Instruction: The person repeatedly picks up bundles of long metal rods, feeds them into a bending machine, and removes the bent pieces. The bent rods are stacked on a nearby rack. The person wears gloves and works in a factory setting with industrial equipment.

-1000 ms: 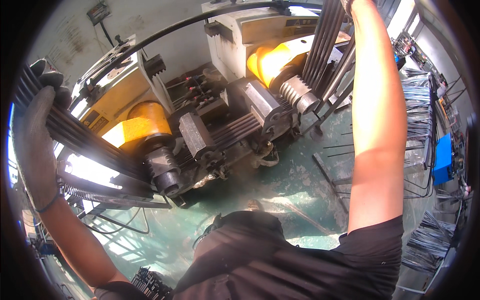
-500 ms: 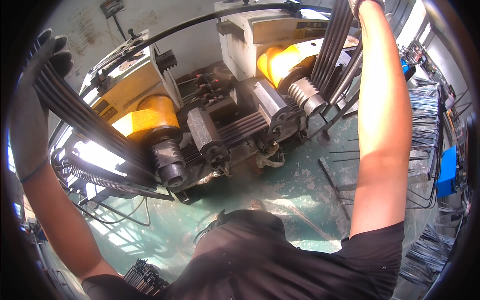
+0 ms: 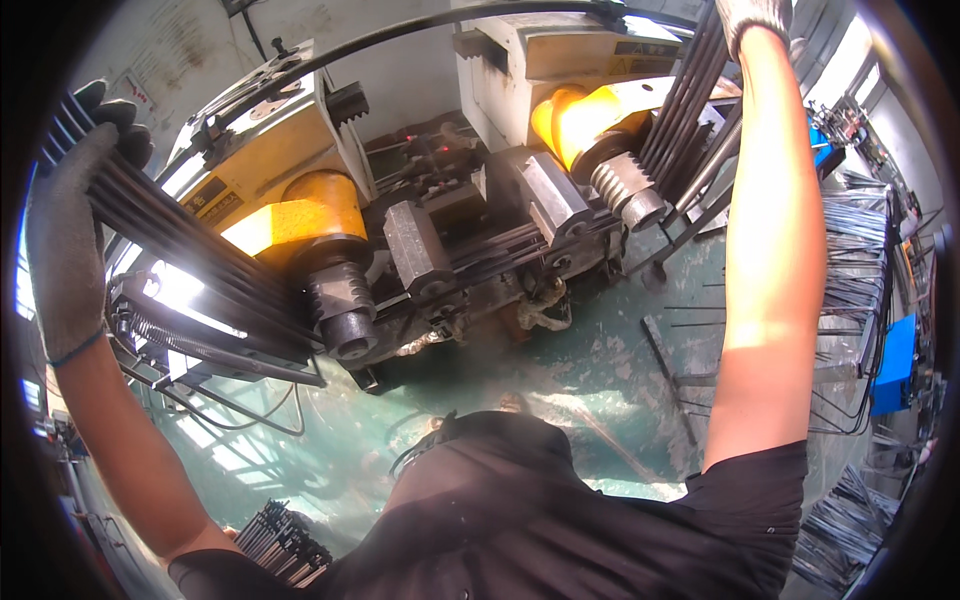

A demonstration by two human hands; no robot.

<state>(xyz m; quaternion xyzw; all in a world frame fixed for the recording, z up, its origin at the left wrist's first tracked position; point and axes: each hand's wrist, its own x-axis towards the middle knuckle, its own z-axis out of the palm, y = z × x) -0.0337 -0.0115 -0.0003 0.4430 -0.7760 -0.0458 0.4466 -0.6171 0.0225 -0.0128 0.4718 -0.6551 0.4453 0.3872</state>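
Observation:
My left hand point(image 3: 72, 220), in a grey glove with dark fingers, is wrapped round the upper end of a bundle of steel bars point(image 3: 190, 225). Those bars slope down to a ribbed roller point(image 3: 345, 305) on the left of a bending machine. At the top right, my gloved right hand point(image 3: 755, 18) is closed at the raised other end of the bars point(image 3: 688, 90); its fingers are partly cut off by the picture's edge. Between two angular steel blocks point(image 3: 418, 250) point(image 3: 553, 198), the middle of the bars runs across the machine, partly hidden.
Two yellow bending arms point(image 3: 300, 225) point(image 3: 585, 120) project from pale machine housings. A black hose point(image 3: 400, 50) arches over them. Bent rods point(image 3: 850, 230) hang on a rack at right, near a blue panel point(image 3: 895, 365). Cut bars point(image 3: 280, 545) are stacked at lower left.
The machine sits slightly farther right in the picture. My left hand has lowered a little beside the machine, still round the bars. My right hand shows more at the top edge.

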